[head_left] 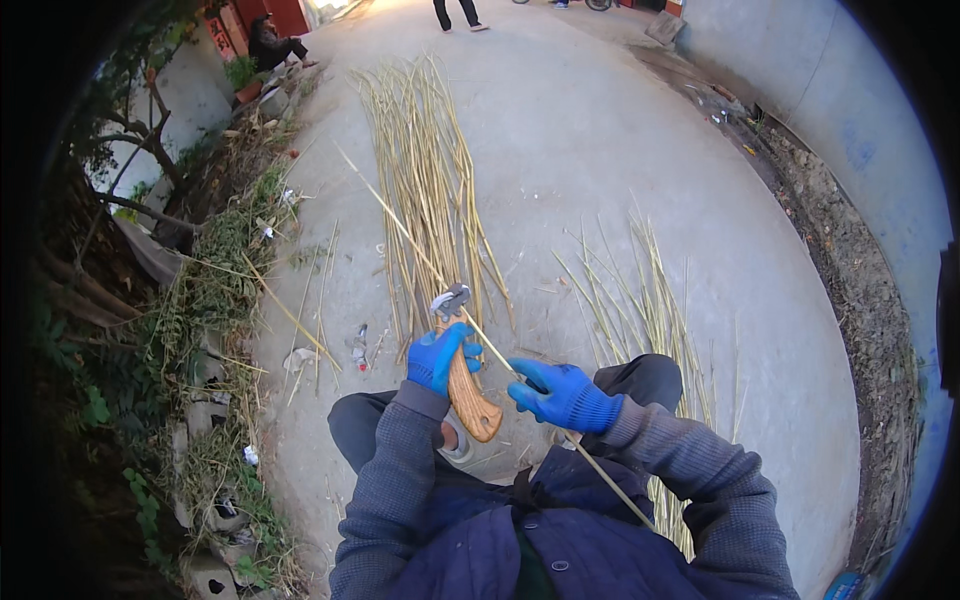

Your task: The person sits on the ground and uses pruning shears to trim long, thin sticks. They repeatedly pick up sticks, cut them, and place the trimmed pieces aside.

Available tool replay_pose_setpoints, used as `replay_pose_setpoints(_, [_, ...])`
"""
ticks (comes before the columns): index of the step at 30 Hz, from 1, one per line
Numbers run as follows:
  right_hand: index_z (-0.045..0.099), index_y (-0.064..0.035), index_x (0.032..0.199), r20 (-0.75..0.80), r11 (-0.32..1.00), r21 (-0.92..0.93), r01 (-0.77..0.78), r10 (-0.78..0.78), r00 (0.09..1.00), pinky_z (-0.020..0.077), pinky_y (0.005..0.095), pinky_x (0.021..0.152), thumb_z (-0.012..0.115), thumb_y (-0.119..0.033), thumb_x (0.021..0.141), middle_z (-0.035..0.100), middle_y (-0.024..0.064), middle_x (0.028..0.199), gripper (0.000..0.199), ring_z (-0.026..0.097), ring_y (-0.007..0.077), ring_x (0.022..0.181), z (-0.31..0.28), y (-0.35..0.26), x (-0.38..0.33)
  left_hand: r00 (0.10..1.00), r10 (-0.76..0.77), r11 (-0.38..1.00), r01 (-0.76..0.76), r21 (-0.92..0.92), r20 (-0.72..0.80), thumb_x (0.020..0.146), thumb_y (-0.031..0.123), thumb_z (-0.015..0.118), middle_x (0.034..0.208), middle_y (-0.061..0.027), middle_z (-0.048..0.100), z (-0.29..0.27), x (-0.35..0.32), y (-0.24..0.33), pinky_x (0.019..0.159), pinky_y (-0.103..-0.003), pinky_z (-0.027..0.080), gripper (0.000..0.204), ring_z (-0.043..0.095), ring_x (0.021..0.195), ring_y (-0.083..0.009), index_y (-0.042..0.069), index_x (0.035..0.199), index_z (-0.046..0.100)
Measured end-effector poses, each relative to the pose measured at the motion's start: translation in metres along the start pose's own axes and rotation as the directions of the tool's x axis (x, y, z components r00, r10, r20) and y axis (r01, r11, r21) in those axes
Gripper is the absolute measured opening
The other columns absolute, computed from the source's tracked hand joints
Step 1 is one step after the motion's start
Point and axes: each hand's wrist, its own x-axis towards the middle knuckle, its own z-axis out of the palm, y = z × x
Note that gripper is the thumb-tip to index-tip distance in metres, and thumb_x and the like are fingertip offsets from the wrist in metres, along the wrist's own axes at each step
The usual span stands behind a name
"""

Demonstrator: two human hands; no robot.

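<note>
My left hand (436, 358), in a blue work glove, is closed around a curved, wood-coloured tool handle (472, 398). At its top is a small metal head (450, 300); its exact kind is hard to make out. A long thin straw-coloured stalk (398, 225) runs slantwise past that head, touching or lying right beside it. Lower down, my right hand (565, 395), gloved in blue too, is closed on the same stalk. The stalk's near end passes below my right forearm.
A bundle of long stalks (420, 170) lies ahead on the concrete. More thin stalks (655, 300) lie to the right, partly under my leg. Weeds and blocks (235, 350) line the left edge; a wall (850, 110) stands right. A person (272, 45) sits far left; another stands beyond.
</note>
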Motion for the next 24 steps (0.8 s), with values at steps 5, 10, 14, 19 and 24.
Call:
replay_pose_setpoints(5, [0.058,-0.0076,0.101,-0.128,0.901,-0.367,0.231,-0.294,0.947,0.0473,0.0411,0.052,0.061,-0.02,0.091,0.059,0.0128,0.062,0.016,0.062,0.0306,0.055,0.018,0.013,-0.005,1.0,0.003,1.0,-0.003,0.015,-0.015,0.089,0.021,0.067,0.089,-0.0159,0.067,-0.013,0.003,0.004,0.059,-0.033,0.058,0.035,0.068,0.074,-0.0243,-0.003,0.113,0.061])
replay_pose_setpoints(10, [0.06,-0.0044,0.108,-0.039,0.724,-0.545,0.423,-0.526,0.85,0.0428,0.0394,0.046,0.066,-0.013,0.083,0.057,0.0094,0.06,0.027,0.057,0.0278,0.049,-0.022,0.031,-0.097,0.997,0.061,0.975,-0.072,0.21,0.057,0.089,0.034,0.066,0.105,-0.0109,0.066,-0.074,0.024,0.054,0.064,-0.025,0.054,0.05,0.064,0.077,-0.0164,-0.002,0.123,0.059])
replay_pose_setpoints(14, [0.059,-0.0014,0.112,0.104,0.716,-0.592,0.37,-0.387,0.916,0.0427,0.0383,0.047,0.067,-0.011,0.08,0.058,0.0057,0.066,0.034,0.056,0.0252,0.05,-0.047,0.008,-0.153,0.959,0.252,0.966,-0.242,0.085,-0.128,0.089,0.033,0.068,0.103,-0.0113,0.068,-0.103,0.041,0.103,0.062,-0.028,0.055,0.05,0.065,0.075,-0.0185,-0.003,0.123,0.058])
replay_pose_setpoints(19, [0.06,0.0001,0.112,0.13,0.692,-0.624,0.363,-0.366,0.922,0.0439,0.0356,0.047,0.069,-0.01,0.077,0.058,0.0028,0.067,0.038,0.056,0.0223,0.05,-0.058,-0.01,-0.185,0.993,0.119,0.975,-0.112,0.194,-0.024,0.089,0.03,0.067,0.107,-0.0109,0.067,-0.14,0.053,0.136,0.061,-0.026,0.055,0.049,0.065,0.077,-0.016,-0.002,0.125,0.057])
replay_pose_setpoints(24, [0.06,-0.0009,0.113,0.117,0.644,-0.698,0.314,-0.33,0.937,0.0435,0.0363,0.046,0.071,-0.009,0.075,0.057,0.0037,0.066,0.041,0.056,0.0228,0.05,-0.07,0.003,-0.21,0.928,0.287,0.955,-0.297,-0.009,-0.237,0.088,0.03,0.069,0.107,-0.0059,0.067,-0.206,0.073,0.159,0.057,-0.023,0.051,0.045,0.062,0.071,-0.0114,0.008,0.126,0.058])
